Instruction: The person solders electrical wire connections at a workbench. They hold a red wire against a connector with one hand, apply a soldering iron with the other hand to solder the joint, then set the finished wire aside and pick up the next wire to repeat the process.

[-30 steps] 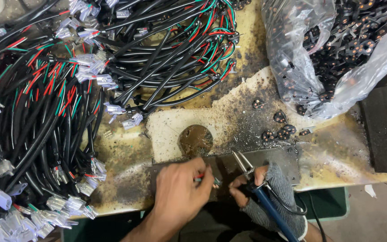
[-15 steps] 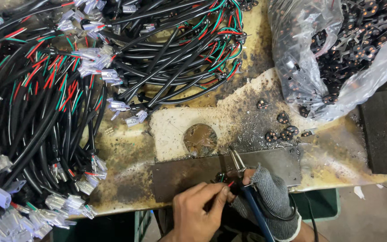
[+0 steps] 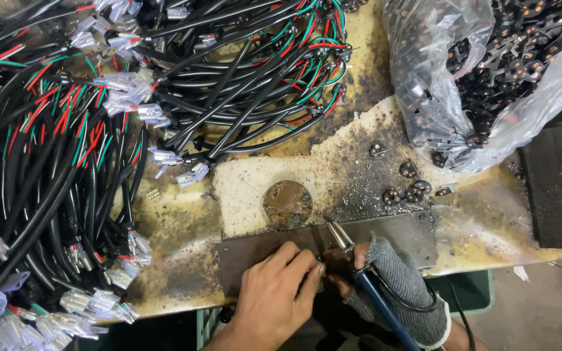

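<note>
At the table's [image 3: 183, 227] near edge: right hand [image 3: 385, 276], grey-gloved, gripping a soldering iron [image 3: 349, 250], its tip now lowered onto the metal plate [image 3: 398, 234], beside the left hand [image 3: 278, 292], drawn closer, pinching a small part I cannot identify.

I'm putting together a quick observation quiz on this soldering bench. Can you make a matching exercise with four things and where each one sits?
Things:
1. clear plastic bag of small black parts
2. soldering iron
3. round brown disc
4. black cable bundles with white connectors

Places:
A. in the gloved right hand, tip pointing up and left
B. spread over the left side of the bench
C. top right corner
D. middle of the bench, just above the grey metal plate

Pairs: 1-C, 2-A, 3-D, 4-B
</note>
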A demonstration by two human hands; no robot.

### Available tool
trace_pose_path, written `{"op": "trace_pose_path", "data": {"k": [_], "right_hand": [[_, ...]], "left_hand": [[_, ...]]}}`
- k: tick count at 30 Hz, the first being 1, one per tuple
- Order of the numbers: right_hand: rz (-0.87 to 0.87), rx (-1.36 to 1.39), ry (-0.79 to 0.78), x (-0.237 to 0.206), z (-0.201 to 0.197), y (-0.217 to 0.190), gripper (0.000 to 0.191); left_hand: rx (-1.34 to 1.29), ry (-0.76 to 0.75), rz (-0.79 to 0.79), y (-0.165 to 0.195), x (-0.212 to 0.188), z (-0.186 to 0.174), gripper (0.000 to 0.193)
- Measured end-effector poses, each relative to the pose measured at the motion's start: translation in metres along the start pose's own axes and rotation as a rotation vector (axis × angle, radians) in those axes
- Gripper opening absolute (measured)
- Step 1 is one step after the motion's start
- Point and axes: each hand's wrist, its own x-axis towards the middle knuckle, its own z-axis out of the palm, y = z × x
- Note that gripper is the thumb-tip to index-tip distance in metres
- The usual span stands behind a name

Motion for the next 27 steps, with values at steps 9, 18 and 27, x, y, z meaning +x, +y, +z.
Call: {"op": "trace_pose_path", "data": {"k": [9,18,27], "right_hand": [[-1.173,-1.201,0.155,-0.027,-0.012,0.011,0.049],[-1.455,-1.201,0.028,-0.023,-0.019,-0.004,0.024],[-1.666,-1.444,-0.358,-0.022,-0.010,-0.011,0.034]], "left_hand": [[-0.008,0.013,-0.055,0.002,0.002,0.004,0.016],[-0.090,0.087,-0.059,0.003,0.003,0.009,0.018],[-0.111,0.124,-0.101,0.005,0.003,0.016,0.020]]}}
